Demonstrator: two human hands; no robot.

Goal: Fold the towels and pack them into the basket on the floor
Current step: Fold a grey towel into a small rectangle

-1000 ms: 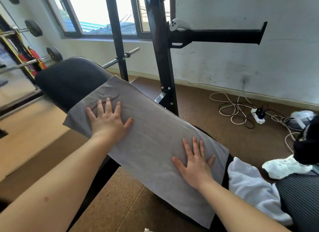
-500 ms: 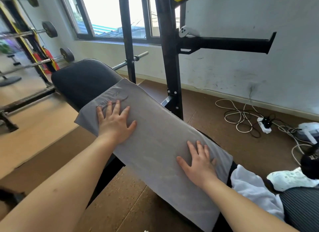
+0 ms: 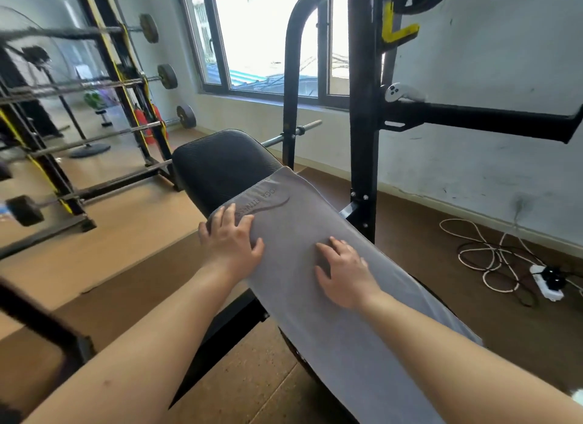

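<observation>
Towel: soft, light, limp

Grey towel [image 3: 315, 234] lies lengthwise on the black bench [image 3: 220, 165], near end draping off. Left hand [image 3: 232, 243] lies flat with fingers spread on the far-left corner. Right hand [image 3: 347, 272] presses mid-cloth with loosely bent fingertips, gripping nothing. Judgement: pinch corners, not middle.

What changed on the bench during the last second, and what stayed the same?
The right hand slid up the grey towel toward the left hand, which shifted to the towel's left edge. Nothing was gripped or released. The towel stays draped along the black bench, both hands resting on it.
</observation>
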